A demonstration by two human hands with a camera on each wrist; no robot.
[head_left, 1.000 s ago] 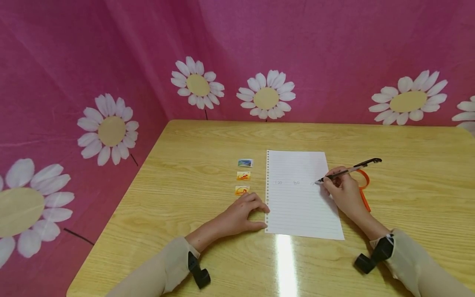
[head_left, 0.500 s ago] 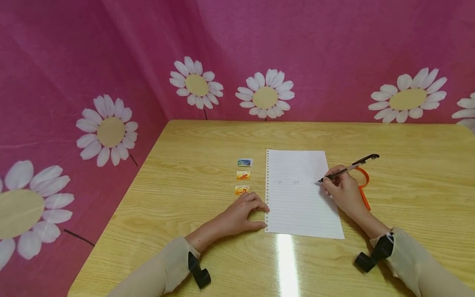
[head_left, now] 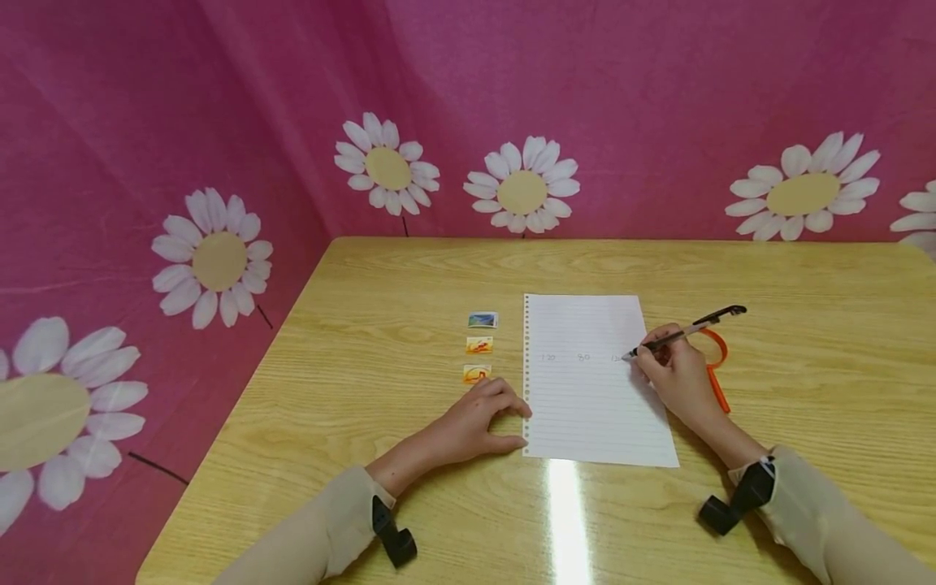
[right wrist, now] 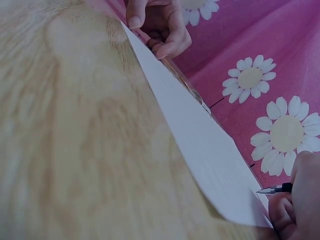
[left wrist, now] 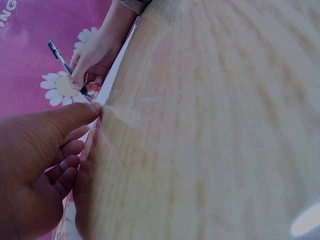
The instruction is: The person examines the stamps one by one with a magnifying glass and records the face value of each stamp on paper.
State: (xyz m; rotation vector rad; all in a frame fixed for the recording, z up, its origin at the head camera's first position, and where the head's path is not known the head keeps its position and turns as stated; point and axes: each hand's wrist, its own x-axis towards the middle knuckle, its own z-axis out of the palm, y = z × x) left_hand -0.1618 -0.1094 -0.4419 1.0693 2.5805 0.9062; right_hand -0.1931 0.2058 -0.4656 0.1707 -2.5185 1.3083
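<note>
In the head view, my right hand point(head_left: 680, 378) grips a black-capped pen point(head_left: 692, 329), its tip at the lined, hole-punched sheet of paper point(head_left: 592, 414). Faint handwritten figures run in a row across the sheet, the last ones beside the tip. My left hand point(head_left: 475, 418) rests on the table, with thumb and fingertips touching the sheet's left edge. Beyond it lie three small stamp-like pictures, a blue-green one point(head_left: 483, 320) and two yellow-red ones, the nearest point(head_left: 477, 374) close to my knuckles. The right wrist view also shows the pen tip point(right wrist: 270, 190) at the paper point(right wrist: 200, 145).
An orange looped thing point(head_left: 718, 386), perhaps a scissors handle, lies partly hidden behind my right hand. Everything is on a wood-grain table point(head_left: 366, 341). A pink cloth point(head_left: 629, 97) with white daisies hangs behind and to the left.
The pen tip has shifted very slightly right, and the last figure in the row looks a little longer. My left hand stays in place.
</note>
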